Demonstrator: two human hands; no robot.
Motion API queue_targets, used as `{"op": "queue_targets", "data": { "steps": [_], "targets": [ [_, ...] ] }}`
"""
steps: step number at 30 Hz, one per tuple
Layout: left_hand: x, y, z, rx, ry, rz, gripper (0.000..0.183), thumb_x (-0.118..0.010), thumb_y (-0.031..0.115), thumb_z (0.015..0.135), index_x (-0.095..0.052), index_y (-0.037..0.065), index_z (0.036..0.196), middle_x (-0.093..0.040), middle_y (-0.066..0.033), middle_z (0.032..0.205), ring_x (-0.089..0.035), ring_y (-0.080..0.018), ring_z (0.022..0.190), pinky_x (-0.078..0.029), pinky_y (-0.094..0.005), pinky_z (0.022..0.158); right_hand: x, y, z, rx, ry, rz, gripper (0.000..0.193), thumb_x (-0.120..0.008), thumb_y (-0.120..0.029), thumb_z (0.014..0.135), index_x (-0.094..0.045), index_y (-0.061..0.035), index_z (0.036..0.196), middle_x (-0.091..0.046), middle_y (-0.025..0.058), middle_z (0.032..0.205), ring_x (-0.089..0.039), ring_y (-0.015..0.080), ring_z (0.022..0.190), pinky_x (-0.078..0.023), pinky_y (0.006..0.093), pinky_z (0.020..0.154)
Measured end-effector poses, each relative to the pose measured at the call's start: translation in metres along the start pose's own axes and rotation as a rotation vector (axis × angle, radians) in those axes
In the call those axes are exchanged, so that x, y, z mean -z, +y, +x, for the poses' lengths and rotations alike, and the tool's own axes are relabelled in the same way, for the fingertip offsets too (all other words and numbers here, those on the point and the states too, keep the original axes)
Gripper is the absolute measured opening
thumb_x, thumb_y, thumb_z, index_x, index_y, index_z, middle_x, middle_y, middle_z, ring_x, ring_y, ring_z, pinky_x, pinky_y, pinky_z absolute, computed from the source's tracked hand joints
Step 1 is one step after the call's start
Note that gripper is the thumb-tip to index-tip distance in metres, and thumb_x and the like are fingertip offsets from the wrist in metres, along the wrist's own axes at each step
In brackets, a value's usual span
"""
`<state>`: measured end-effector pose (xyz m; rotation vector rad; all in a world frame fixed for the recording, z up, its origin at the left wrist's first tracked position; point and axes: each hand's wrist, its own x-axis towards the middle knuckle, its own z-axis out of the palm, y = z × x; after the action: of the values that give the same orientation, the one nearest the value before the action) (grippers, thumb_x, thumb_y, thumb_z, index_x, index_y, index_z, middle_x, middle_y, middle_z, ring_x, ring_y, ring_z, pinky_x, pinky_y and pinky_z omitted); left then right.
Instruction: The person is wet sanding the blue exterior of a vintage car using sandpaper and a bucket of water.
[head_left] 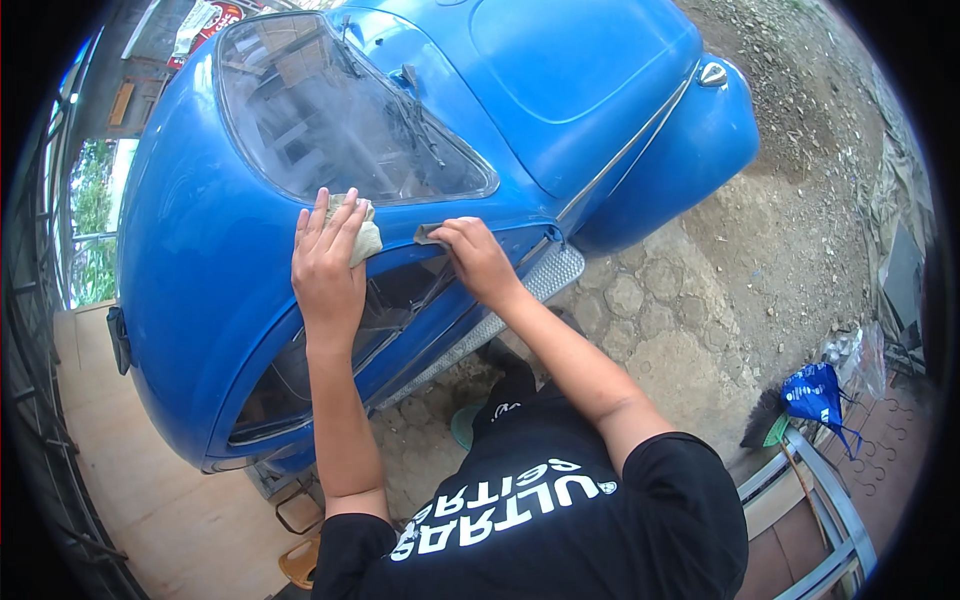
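A rounded blue car fills the left and upper part of the view. My left hand lies on the roof edge just below the windshield's near corner, its fingers fairly straight over a crumpled pale greenish cloth that it presses to the paint. To its right, my right hand pinches a small folded grey piece, perhaps sandpaper or cloth, against the blue strip between the windshield and the side window. Parts of both held pieces are hidden by my fingers.
A textured metal running board runs along the car's near side. Stone paving and gravel lie to the right. Lower right are a metal ladder-like frame, a broom head and a blue bag. A wooden board stands left.
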<state>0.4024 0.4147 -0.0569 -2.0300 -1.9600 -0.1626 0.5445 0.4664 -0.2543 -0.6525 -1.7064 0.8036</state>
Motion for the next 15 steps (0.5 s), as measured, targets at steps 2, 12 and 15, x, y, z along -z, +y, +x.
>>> {"op": "queue_targets", "data": {
  "steps": [2, 12, 15],
  "targets": [
    [0.001, 0.000, 0.002, -0.006, -0.013, -0.014, 0.045, -0.071, 0.001, 0.086, -0.072, 0.013, 0.129, -0.067, -0.0026, 0.140, -0.051, -0.0300, 0.143, -0.036, -0.0478, 0.123, 0.016, 0.027, -0.013, -0.023, -0.028, -0.030, 0.028, -0.067, 0.003, 0.087, -0.063, -0.0057, 0.114, -0.065, 0.0125, 0.113, -0.061, 0.0347, 0.110, -0.051, 0.0440, 0.097],
    [-0.076, 0.045, 0.023, -0.293, -0.173, -0.075, 0.038, -0.067, 0.004, 0.086, -0.073, 0.008, 0.123, -0.069, -0.0069, 0.136, -0.055, -0.0308, 0.139, -0.038, -0.0460, 0.121, 0.014, 0.060, -0.046, -0.084, 0.028, -0.045, 0.027, -0.064, 0.006, 0.089, -0.062, -0.0035, 0.114, -0.064, 0.0142, 0.114, -0.062, 0.0355, 0.113, -0.050, 0.0442, 0.099],
    [-0.099, 0.060, 0.027, -0.326, -0.204, -0.088, 0.037, -0.068, 0.004, 0.086, -0.073, 0.007, 0.122, -0.069, -0.0082, 0.136, -0.055, -0.0309, 0.139, -0.038, -0.0458, 0.121, 0.037, 0.082, -0.055, -0.131, -0.013, -0.086, 0.034, -0.064, 0.007, 0.084, -0.063, -0.0041, 0.116, -0.065, 0.0140, 0.117, -0.061, 0.0352, 0.117, -0.050, 0.0438, 0.101]
  ]
}}
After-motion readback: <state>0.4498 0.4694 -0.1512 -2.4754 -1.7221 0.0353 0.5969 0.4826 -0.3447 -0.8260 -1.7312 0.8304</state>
